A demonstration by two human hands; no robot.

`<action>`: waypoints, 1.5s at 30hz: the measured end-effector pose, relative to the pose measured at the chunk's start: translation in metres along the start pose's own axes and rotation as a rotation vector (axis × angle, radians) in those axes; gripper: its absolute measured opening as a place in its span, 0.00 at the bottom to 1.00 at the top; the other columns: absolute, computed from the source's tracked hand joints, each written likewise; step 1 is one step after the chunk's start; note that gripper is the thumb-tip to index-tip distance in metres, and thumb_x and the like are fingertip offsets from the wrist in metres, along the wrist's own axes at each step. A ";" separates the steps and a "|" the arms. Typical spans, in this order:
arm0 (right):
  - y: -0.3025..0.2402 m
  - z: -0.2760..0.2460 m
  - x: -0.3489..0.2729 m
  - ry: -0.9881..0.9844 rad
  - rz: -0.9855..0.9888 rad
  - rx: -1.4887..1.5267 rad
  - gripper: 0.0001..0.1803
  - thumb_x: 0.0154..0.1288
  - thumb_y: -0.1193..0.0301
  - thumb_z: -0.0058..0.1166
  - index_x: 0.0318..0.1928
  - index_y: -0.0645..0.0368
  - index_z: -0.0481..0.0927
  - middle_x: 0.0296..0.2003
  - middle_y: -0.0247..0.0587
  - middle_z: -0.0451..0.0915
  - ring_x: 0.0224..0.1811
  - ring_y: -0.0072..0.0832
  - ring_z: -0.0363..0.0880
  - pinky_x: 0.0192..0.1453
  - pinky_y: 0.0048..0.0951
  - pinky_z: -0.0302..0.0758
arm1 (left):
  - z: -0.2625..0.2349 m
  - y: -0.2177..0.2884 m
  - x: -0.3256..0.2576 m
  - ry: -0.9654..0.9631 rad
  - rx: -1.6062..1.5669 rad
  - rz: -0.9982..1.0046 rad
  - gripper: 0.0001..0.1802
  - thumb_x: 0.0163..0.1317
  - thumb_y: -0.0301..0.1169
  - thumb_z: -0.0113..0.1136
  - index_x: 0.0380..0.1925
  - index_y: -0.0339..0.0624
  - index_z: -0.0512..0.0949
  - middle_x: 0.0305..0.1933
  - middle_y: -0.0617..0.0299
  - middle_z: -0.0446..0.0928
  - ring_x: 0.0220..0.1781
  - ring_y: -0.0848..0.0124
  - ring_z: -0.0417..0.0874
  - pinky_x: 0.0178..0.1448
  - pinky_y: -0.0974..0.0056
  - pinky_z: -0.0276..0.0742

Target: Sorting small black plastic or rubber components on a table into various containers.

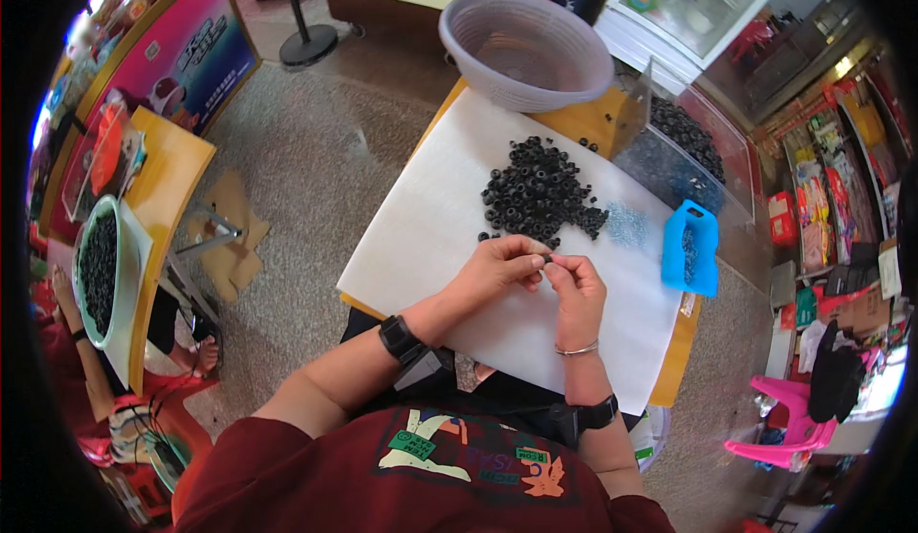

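Observation:
My left hand and my right hand meet over the near part of a white sheet. Their fingertips pinch a small black part between them; its exact kind is mostly hidden by the fingers. Just beyond the hands lies a heap of black round parts with holes. At its right edge sits a cluster of smaller black pieces, and beside that a patch of tiny silvery pieces. Farther right, a blue plastic scoop-like tray holds more tiny silvery pieces.
A grey plastic basket stands at the table's far end. Along the far right edge is a clear bin of black parts. At left, a person sits by another table bearing a tub of black parts. A pink stool stands right.

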State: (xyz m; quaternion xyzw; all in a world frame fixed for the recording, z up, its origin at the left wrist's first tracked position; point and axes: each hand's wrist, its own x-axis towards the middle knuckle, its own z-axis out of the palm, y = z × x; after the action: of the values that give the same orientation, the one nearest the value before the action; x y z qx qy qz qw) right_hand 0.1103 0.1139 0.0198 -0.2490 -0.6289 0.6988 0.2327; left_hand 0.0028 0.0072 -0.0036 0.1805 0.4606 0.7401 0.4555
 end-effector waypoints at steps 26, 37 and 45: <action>-0.002 0.001 -0.005 0.121 -0.752 -0.933 0.05 0.63 0.76 0.49 0.37 0.63 0.74 0.32 0.41 0.77 0.34 0.29 0.76 0.41 0.27 0.72 | 0.005 0.002 -0.003 0.008 0.153 0.011 0.07 0.65 0.30 0.55 0.35 0.37 0.76 0.30 0.66 0.75 0.28 0.79 0.74 0.35 0.73 0.72; -0.002 0.003 -0.008 0.081 -0.680 -0.853 0.05 0.61 0.75 0.48 0.38 0.61 0.70 0.32 0.46 0.74 0.35 0.42 0.70 0.42 0.38 0.67 | 0.006 0.003 -0.005 -0.034 -0.018 -0.079 0.06 0.66 0.29 0.54 0.36 0.37 0.75 0.31 0.66 0.75 0.30 0.79 0.74 0.36 0.73 0.72; 0.006 0.006 -0.012 0.131 -0.517 -0.701 0.06 0.64 0.72 0.48 0.39 0.62 0.70 0.33 0.47 0.76 0.34 0.44 0.72 0.38 0.41 0.68 | 0.009 0.000 -0.008 0.003 0.294 0.140 0.07 0.66 0.29 0.53 0.37 0.35 0.75 0.30 0.68 0.74 0.30 0.80 0.72 0.36 0.74 0.71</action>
State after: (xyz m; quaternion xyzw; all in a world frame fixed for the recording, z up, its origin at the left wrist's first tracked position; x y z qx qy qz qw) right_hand 0.1151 0.1009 0.0153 -0.1914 -0.8535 0.3447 0.3408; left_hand 0.0125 0.0053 0.0024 0.2759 0.5508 0.6950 0.3708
